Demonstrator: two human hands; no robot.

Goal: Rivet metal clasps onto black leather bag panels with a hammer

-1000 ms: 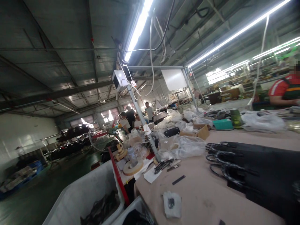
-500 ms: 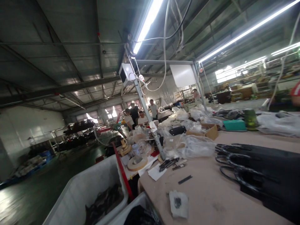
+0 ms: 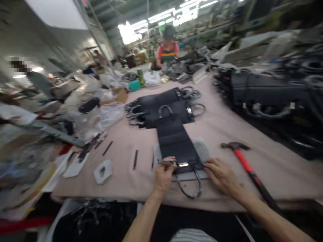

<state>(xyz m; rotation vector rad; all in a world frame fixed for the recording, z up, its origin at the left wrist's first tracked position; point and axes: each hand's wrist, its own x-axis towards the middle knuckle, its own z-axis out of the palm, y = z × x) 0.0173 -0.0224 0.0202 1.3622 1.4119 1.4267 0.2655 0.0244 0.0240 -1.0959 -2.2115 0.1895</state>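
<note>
A long black bag panel with a metal fitting and a looped handle at its near end lies on a pale slab. At the panel's near left corner, my left hand is closed around a slim metal piece, its exact kind blurred. My right hand has its fingers at the panel's near right corner, seemingly gripping the edge. A hammer with a red and black handle lies to the right of my right hand.
More black bag panels with handles lie farther back, and a big pile of black bags stands at right. Dark strips and a white paper sit at left. Beyond the table is a person in red and green.
The view has swung right and down from the room and ceiling to the table. Both my hands, the hammer and the panel with the slab have come into view.
</note>
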